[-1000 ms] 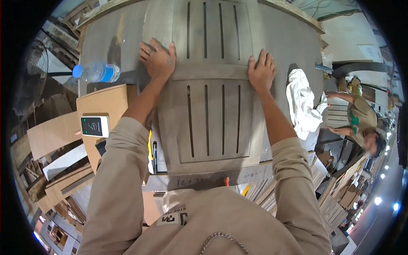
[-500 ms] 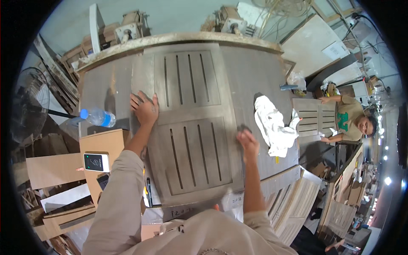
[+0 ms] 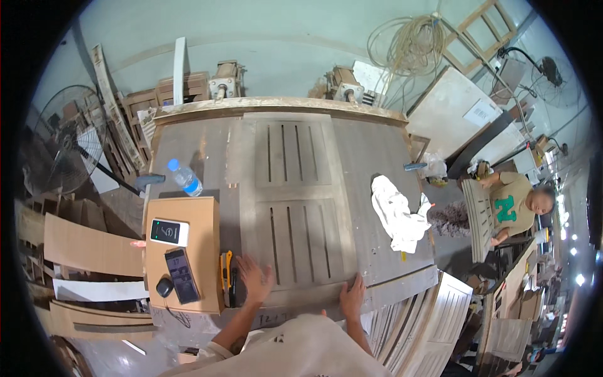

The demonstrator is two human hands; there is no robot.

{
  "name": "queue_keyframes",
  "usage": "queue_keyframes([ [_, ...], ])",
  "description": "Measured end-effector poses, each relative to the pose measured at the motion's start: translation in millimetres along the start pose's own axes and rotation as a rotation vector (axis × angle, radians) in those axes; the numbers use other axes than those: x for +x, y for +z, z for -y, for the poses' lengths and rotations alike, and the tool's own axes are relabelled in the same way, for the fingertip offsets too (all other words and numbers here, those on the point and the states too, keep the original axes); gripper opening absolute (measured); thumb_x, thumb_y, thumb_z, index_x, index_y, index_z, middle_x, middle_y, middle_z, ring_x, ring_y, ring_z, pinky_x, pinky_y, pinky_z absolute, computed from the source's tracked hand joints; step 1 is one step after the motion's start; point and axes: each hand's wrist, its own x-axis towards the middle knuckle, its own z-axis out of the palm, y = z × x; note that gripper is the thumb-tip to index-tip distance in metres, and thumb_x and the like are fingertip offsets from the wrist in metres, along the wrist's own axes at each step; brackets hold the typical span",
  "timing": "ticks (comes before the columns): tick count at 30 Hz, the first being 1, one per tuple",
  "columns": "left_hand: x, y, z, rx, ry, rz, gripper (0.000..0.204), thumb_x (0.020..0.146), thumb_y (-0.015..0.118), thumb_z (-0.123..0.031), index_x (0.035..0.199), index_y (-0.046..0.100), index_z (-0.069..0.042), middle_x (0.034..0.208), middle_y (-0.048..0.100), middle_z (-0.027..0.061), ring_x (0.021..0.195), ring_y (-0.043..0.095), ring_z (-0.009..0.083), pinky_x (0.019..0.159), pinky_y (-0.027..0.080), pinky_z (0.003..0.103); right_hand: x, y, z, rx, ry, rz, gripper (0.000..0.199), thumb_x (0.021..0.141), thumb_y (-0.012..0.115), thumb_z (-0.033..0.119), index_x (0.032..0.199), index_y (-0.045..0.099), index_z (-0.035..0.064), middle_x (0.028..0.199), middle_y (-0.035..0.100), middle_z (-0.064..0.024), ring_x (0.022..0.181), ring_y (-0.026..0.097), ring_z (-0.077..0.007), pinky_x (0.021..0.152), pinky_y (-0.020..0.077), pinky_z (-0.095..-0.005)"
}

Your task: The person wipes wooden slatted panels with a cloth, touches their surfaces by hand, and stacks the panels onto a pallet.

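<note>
A grey-brown slotted wooden door panel [image 3: 301, 193] lies lengthwise on the worktable before me, with two recessed sections of vertical slots. My left hand [image 3: 256, 281] rests at its lower left edge, fingers spread apart. At the near right corner my right hand [image 3: 353, 296] is curled around the panel's edge, thumb toward the panel; its lower fingers are partly hidden. Just left of my left hand lie a yellow utility knife [image 3: 226, 271] and a dark pen-like tool [image 3: 233, 288]. A crumpled white cloth [image 3: 399, 213] is on the table to the right.
A cardboard box [image 3: 207, 239] at left carries a white device [image 3: 169, 232], a phone [image 3: 182, 276] and a black mouse-like object [image 3: 164, 288]. Behind it stands a water bottle [image 3: 185, 178]. Slotted panels [image 3: 433, 320] lean at near right. A co-worker [image 3: 512, 204] holds panels at far right.
Both hands have drawn back toward me: the left from the panel's left side, the right to its near corner. My view has tilted up. The co-worker's panel is now raised upright.
</note>
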Motion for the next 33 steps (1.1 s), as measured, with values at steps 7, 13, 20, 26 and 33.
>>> queue_keyframes([
  [7, 15.4, -8.3, 22.2, -0.278, -0.319, -0.077, 0.074, 0.082, 0.063, -0.042, 0.132, 0.040, 0.008, 0.123, 0.047, 0.0311, 0.117, 0.044, 0.0413, 0.098, 0.036, 0.048, 30.8, -17.9, 4.5, 0.073, 0.063, 0.017, 0.062, 0.082, 0.061, 0.026, 0.132, 0.040, -0.0047, 0.118, 0.054, -0.0305, 0.111, 0.052, -0.0447, 0.097, 0.0400, -0.0479],
  [13, 1.2, -33.9, 41.3, -0.641, -0.319, 0.233, 0.035, 0.086, 0.064, -0.028, 0.083, 0.063, 0.006, 0.072, 0.062, 0.0083, 0.067, 0.059, 0.0173, 0.060, 0.046, 0.032, 39.0, -77.9, -0.8, -0.082, 0.217, 0.038, 0.049, 0.082, 0.060, 0.028, 0.120, 0.053, -0.0033, 0.108, 0.060, -0.0290, 0.103, 0.057, -0.0448, 0.088, 0.0460, -0.0495],
  [20, -54.3, -13.9, 23.3, -0.588, -0.241, 0.599, 0.043, 0.083, 0.065, -0.036, 0.089, 0.063, 0.006, 0.074, 0.063, 0.0151, 0.068, 0.061, 0.0215, 0.064, 0.050, 0.035, 49.7, -92.9, -88.0, -0.075, 0.232, -0.031, 0.056, 0.082, 0.062, 0.038, 0.119, 0.056, -0.0037, 0.102, 0.064, -0.0281, 0.101, 0.060, -0.0415, 0.088, 0.0471, -0.0426],
  [26, -102.1, -19.1, -15.3, -0.415, -0.283, 0.993, 0.038, 0.088, 0.063, -0.035, 0.072, 0.060, -0.001, 0.060, 0.053, 0.0036, 0.053, 0.053, 0.0132, 0.047, 0.046, 0.028, 25.2, -117.3, -117.6, -0.052, 0.488, 0.063, 0.060, 0.086, 0.056, 0.038, 0.133, 0.043, 0.0050, 0.118, 0.061, -0.0207, 0.113, 0.055, -0.0391, 0.098, 0.0375, -0.0536],
  [33, -161.4, -2.0, -31.0, -0.339, -0.416, 1.366, 0.040, 0.088, 0.063, -0.037, 0.079, 0.064, 0.001, 0.064, 0.058, 0.0043, 0.052, 0.056, 0.0142, 0.047, 0.048, 0.029, -55.2, -106.4, -137.8, -0.224, 0.597, -0.070, 0.057, 0.086, 0.057, 0.034, 0.135, 0.042, 0.0102, 0.141, 0.040, -0.0124, 0.131, 0.036, -0.0337, 0.104, 0.0278, -0.0576],
])
